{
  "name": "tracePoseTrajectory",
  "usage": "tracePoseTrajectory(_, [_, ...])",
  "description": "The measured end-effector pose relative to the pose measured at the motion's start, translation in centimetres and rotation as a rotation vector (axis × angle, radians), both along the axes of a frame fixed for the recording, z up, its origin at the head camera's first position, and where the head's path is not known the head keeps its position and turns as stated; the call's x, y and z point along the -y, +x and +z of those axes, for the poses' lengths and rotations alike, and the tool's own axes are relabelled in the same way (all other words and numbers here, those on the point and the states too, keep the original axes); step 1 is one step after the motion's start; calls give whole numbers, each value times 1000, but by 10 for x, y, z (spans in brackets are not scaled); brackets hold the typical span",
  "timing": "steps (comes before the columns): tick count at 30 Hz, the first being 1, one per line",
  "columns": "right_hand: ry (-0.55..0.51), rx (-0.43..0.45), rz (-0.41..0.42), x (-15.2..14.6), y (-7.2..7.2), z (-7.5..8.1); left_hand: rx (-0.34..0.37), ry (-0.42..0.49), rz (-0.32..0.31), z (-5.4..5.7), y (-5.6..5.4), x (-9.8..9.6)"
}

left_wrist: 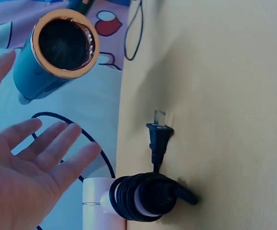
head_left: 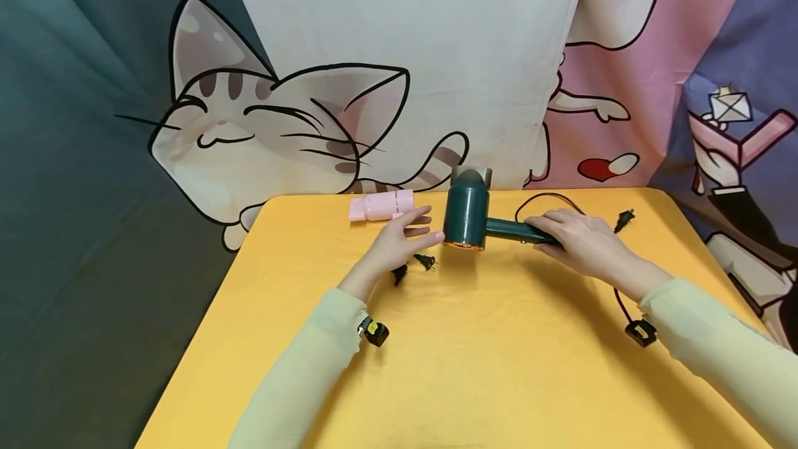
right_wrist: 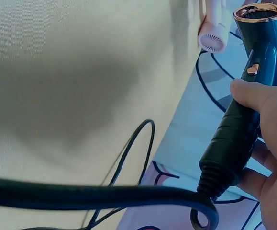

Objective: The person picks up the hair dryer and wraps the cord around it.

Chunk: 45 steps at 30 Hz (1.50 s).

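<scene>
A dark green hair dryer [head_left: 466,212] with a copper-coloured ring is held up over the table. My right hand [head_left: 582,241] grips its handle [right_wrist: 231,132], the thumb lying just below a small copper switch. The nozzle end faces the back wall. Close to the dryer's head, my left hand [head_left: 399,240] is spread with its fingers apart and holds nothing; whether the thumb touches the dryer I cannot tell. Beyond the left hand a pink hair dryer [head_left: 382,206] lies on the table, its black cord [left_wrist: 143,196] wound around the handle.
The green dryer's cord [head_left: 548,194] loops over the right side of the yellow table [head_left: 486,366], its plug [head_left: 623,219] near the right edge. Another black plug [head_left: 427,262] lies by the left hand. A cartoon-printed cloth [head_left: 405,19] hangs behind the table.
</scene>
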State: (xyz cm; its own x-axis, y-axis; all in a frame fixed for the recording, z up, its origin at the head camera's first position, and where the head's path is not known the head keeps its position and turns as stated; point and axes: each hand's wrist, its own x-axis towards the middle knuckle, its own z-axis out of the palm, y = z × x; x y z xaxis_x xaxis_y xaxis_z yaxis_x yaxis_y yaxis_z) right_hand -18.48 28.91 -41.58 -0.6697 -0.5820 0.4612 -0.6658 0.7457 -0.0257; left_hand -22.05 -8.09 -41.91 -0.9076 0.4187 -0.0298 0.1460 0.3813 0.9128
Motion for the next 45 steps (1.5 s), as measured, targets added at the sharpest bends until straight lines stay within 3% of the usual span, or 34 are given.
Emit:
tracePoseTrajectory(8, [-23,-65,73,12,3,6,304,313,-17,0,-10,3])
tracePoseTrajectory(16, [-22,-103,116,22,5,8,478,432,-49,0,-12,5])
tracePoseTrajectory(22, [-5,-117,131,30,7,8,508,463,-76,-1,-9,8])
tracePoseTrajectory(28, [2,-107,136,37,6,9,493,501,-120,-4,-7,13])
tracePoseTrajectory(38, [-10,-82,135,46,2,2,485,506,-99,-2,-3,17])
tracePoseTrajectory(45, [-27,-64,141,51,-3,-1,490,474,-46,-1,-1,17])
